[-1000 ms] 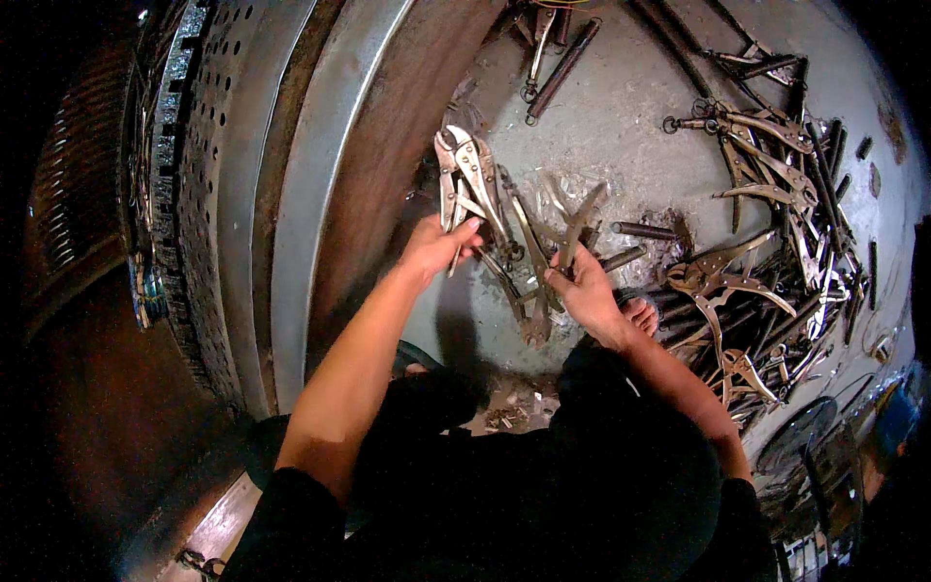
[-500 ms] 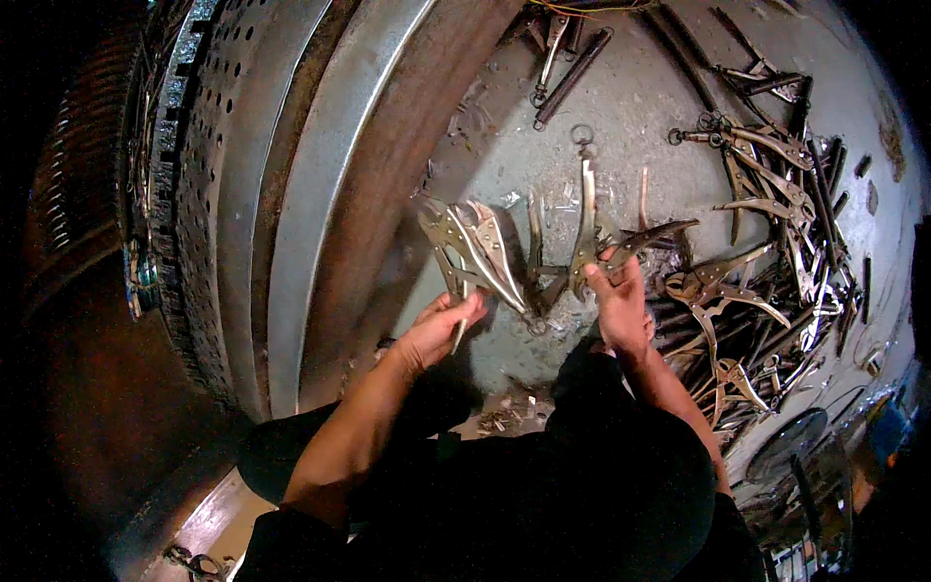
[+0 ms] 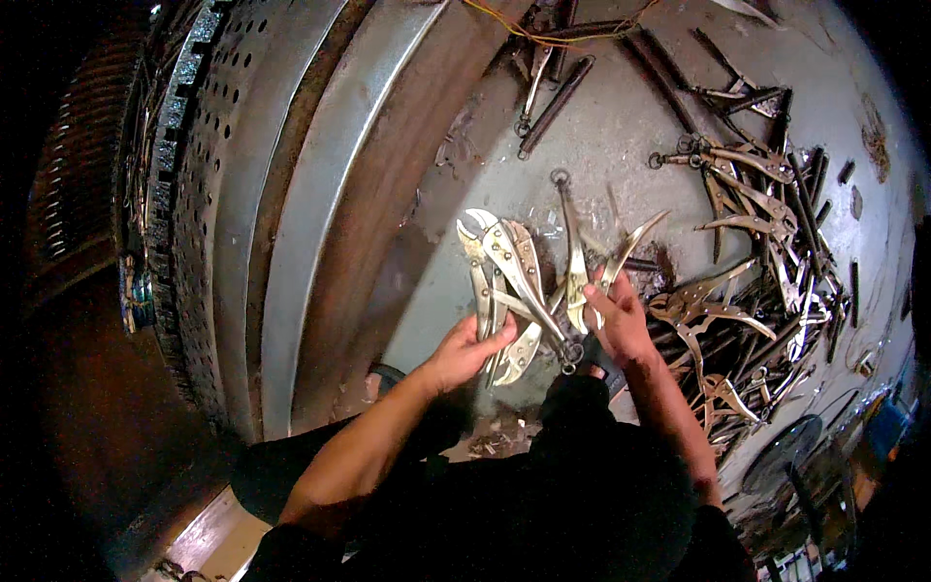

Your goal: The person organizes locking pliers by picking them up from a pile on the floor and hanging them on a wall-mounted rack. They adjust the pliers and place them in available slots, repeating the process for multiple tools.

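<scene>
My left hand is closed around a small bunch of locking pliers, their jaws tilted up and away from me. One handle of the bunch ends in a ring near my right hand. My right hand grips another pair of locking pliers, with its long handle pointing up to a ringed end and the other handle slanting to the right. Both sets are held above the grey floor, close together. Where the two sets meet, I cannot tell whether they touch.
On the right lies a heap of locking pliers mixed with dark rods. More rods and a yellow wire are at the far side. A large curved metal drum stands along my left.
My left hand has moved right with its pliers, closer to the right hand. The pliers in my right hand have turned, their jaws now lower. My view has shifted slightly.
</scene>
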Available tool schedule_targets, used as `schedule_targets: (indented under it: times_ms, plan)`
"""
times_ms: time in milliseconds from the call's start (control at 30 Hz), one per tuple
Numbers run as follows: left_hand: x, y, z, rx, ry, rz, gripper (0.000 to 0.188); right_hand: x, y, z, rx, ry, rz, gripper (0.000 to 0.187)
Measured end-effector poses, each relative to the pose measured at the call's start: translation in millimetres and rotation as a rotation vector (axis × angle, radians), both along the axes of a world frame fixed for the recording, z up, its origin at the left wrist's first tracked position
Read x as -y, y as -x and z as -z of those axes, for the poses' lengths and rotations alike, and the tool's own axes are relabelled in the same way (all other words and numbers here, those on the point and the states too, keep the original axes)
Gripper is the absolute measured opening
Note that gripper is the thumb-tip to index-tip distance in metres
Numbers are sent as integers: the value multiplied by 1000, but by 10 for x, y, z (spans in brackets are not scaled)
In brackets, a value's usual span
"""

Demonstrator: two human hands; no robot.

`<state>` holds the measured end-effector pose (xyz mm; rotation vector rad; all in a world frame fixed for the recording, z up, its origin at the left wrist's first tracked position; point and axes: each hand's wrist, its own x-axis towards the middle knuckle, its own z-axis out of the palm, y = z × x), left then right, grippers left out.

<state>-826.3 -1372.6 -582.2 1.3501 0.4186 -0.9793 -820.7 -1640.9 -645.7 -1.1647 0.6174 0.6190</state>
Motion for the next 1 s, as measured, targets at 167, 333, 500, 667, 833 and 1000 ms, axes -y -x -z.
schedule_targets:
  times_ms: [167, 333, 500, 667, 833, 1000]
  plan:
    - [64, -43, -347, 55, -31, -9, 14, 191, 171, -469, -123, -94, 33, 40]
    - [172, -81, -461, 140, -151, -104, 10, 283, 369, -887, 231, 123, 14, 28]
    - [429, -51, -350, 243, -261, -88, 20, -18, 117, -1108, 687, 586, -538, 57]
    - [611, -9, -476, 220, -43, -368, 25, -194, -74, -1078, 1009, 733, -649, 61]
    - [628, -146, -553, 204, -226, -331, 26, -135, -89, -1116, 1160, 532, -693, 58]
    - [424, -137, -828, 213, -414, -130, 26, 24, -578, -838, 823, 280, -325, 33]
